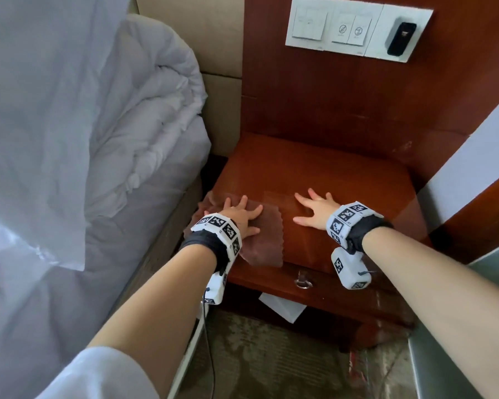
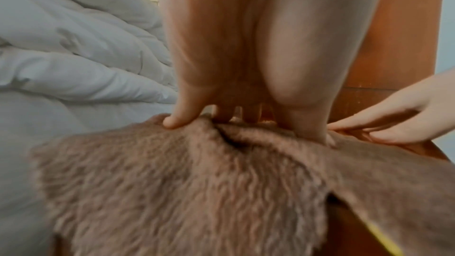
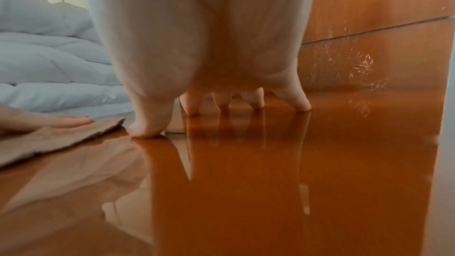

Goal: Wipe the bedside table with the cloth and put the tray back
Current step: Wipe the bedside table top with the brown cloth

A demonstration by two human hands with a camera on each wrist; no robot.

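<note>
A brown fluffy cloth (image 1: 264,236) (image 2: 197,182) (image 3: 49,139) lies on the left front part of the glossy red-brown bedside table (image 1: 329,174) (image 3: 270,182). My left hand (image 1: 241,216) (image 2: 246,120) presses flat on the cloth with its fingers spread. My right hand (image 1: 314,210) (image 3: 221,108) rests flat on the bare tabletop just right of the cloth, fingers spread and straight, holding nothing. No tray is in any view.
A bed with a white duvet (image 1: 113,125) stands close on the left. A wooden wall panel (image 1: 357,96) with white switches (image 1: 334,27) rises behind the table. A drawer ring pull (image 1: 303,283) is on the front, with white paper (image 1: 283,308) below.
</note>
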